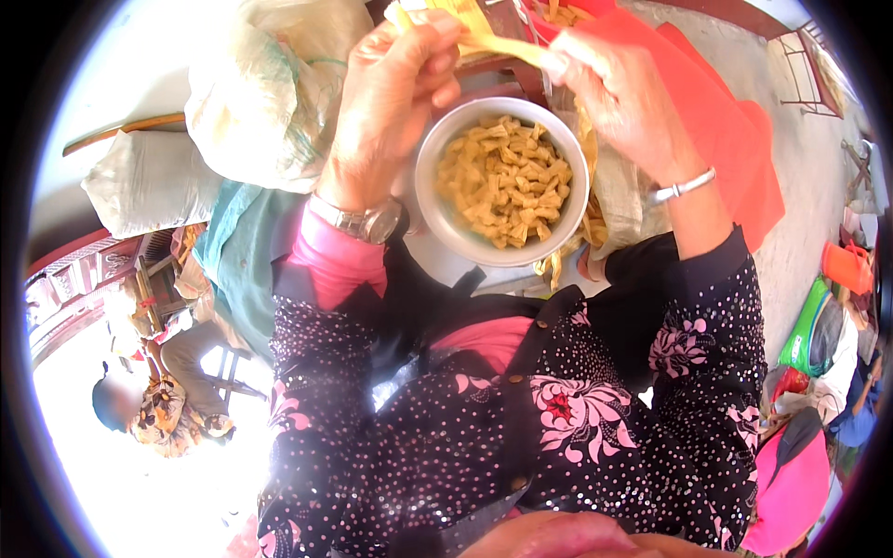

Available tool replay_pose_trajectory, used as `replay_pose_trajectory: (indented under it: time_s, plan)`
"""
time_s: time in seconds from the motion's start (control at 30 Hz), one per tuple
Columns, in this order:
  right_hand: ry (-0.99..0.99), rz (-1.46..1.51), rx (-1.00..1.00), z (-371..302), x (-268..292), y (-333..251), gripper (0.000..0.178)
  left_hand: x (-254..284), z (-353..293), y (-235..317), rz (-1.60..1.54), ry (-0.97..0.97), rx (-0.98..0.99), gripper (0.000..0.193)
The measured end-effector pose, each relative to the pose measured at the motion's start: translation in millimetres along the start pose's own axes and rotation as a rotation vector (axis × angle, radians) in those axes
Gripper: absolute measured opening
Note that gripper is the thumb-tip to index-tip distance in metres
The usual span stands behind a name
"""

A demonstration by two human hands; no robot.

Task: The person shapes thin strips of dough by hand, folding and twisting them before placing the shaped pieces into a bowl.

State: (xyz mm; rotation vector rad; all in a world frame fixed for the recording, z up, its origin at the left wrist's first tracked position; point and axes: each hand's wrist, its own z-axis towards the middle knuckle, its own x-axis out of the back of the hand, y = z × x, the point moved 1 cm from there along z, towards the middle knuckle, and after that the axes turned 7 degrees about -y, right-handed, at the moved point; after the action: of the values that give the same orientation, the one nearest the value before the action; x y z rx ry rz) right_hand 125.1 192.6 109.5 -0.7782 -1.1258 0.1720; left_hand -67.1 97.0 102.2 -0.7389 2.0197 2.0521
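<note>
A soft, flat yellow strip [507, 46] that looks like tofu skin is stretched between my two hands near the top of the view. My left hand [395, 74], with a wristwatch, pinches one end with its fingers curled. The other end is gripped by my right hand [619, 102], which wears a silver bangle and is slightly blurred. Just below the hands sits a round metal bowl [581, 191], partly filled with small knotted yellow-brown pieces [507, 181]. More yellow strips [465, 13] lie beyond my hands, partly covered by them.
A large whitish sack [270, 93] and a teal cloth or bag [237, 251] stand to the left. Red fabric [721, 130] spreads on the right, beside a red container [581, 11] at the top. Another person [177, 400] sits at far left; a metal rack [807, 70] stands at far right.
</note>
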Motion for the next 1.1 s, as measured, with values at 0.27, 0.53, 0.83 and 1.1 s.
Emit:
replay_pose_trajectory:
  time_s: [0.27, 0.53, 0.83, 1.1]
  plan:
    - [0.319, -0.421, 0.078, 71.8, 14.7, 0.7, 0.029, 13.8, 55.2, 24.0, 0.212, 0.097, -0.171, 0.025]
    - [0.086, -0.535, -0.093, 79.1, -22.4, 40.6, 0.030, 54.0, 88.1, -14.2, 0.732, 0.301, -0.088, 0.018]
    - [0.120, 0.347, -0.084, 28.2, -15.7, 26.0, 0.019, 21.5, 12.0, 7.0, 0.990, -0.311, 0.318, 0.041]
    - [-0.081, 0.292, 0.175, -1.0, -43.8, -16.9, 0.017, 14.8, -14.8, -65.4, 0.623, -0.517, 0.654, 0.039]
